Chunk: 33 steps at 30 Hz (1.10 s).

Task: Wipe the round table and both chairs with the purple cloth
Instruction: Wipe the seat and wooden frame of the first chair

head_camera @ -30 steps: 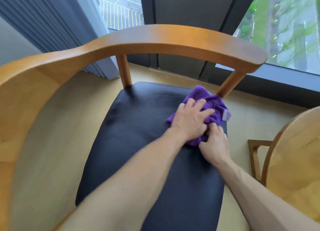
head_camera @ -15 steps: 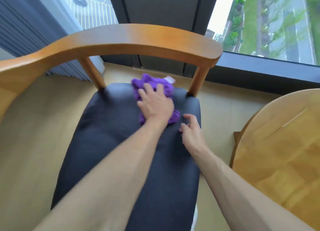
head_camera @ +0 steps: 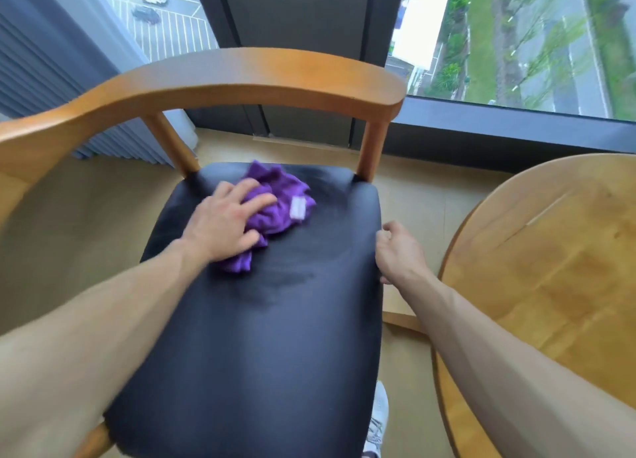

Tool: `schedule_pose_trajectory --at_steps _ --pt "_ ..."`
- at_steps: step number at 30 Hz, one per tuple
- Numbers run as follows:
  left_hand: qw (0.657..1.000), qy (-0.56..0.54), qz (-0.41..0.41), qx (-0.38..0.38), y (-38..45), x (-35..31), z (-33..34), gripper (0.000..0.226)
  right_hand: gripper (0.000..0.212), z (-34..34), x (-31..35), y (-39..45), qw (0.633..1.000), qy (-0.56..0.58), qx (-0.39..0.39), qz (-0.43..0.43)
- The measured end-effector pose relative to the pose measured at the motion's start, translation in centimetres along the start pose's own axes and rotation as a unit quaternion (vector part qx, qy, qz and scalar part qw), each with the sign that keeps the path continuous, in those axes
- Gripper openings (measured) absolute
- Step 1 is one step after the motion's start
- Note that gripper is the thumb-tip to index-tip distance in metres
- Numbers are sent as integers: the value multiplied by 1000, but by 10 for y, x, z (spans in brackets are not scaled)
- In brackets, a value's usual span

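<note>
I am on the chair step, wiping the black seat. My left hand presses the purple cloth flat on the seat's far half, fingers spread and laid over it rather than clenched. My right hand sits at the seat's right edge, fingers loosely curled, apparently steadying it; I cannot tell how firmly. Next I judge the cloth should sweep toward the seat's near half. The round table stands right of the seat.
</note>
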State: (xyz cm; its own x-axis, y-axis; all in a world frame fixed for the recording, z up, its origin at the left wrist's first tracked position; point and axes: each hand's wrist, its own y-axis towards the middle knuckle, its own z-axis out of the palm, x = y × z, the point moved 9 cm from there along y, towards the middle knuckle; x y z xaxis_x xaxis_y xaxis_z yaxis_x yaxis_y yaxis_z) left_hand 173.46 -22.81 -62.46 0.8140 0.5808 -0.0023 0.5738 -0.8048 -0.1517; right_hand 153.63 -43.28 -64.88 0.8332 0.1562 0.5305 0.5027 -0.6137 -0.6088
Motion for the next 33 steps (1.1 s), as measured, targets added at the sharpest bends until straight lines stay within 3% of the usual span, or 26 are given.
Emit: schedule_pose_trajectory --at_steps 2,4,6,9,12,14,16,19,22,24,27,29,31,33 --pt "970 -55 -235 -20 7 -7 2 60 43 -2 1 -1 1000 17 18 -9" --pt "926 -132 -353 -18 16 -54 4 50 45 -8 2 -1 999 43 17 -1" --pt "939 -163 -303 -23 35 -119 0 42 44 -21 5 0 999 43 -32 -11" --pt "993 -77 -79 -48 29 -212 -1 52 38 -48 22 -9 986 -25 -145 -75" --pt "988 -32 154 -5 -17 -254 16 47 36 -38 40 -18 976 -105 -117 -151" --pt "979 -62 192 -5 -41 -227 15 48 36 -20 46 -19 972 -132 -75 -179" --pt "987 -53 152 6 -55 -170 16 57 36 -8 48 -20 969 -144 -59 -189" --pt "1000 -17 -2 -7 -76 -41 13 62 37 15 44 -20 963 -178 -17 -201" --pt "987 -29 -158 -4 -115 73 12 62 43 39 37 -20 954 -220 24 -202" --pt "966 -62 -252 -8 -125 98 14 61 44 44 35 -19 951 -242 20 -189" --pt "902 -107 -416 -42 -118 68 11 47 43 45 42 -20 951 -255 15 -177" --pt "872 -169 -456 -49 -107 10 9 37 38 42 49 -16 960 -231 24 -160" --pt "899 -195 -389 -54 -92 -65 7 35 32 40 59 -11 969 -203 50 -132" --pt "950 -203 -233 -46 -86 -148 7 42 31 38 66 -7 970 -207 64 -115"
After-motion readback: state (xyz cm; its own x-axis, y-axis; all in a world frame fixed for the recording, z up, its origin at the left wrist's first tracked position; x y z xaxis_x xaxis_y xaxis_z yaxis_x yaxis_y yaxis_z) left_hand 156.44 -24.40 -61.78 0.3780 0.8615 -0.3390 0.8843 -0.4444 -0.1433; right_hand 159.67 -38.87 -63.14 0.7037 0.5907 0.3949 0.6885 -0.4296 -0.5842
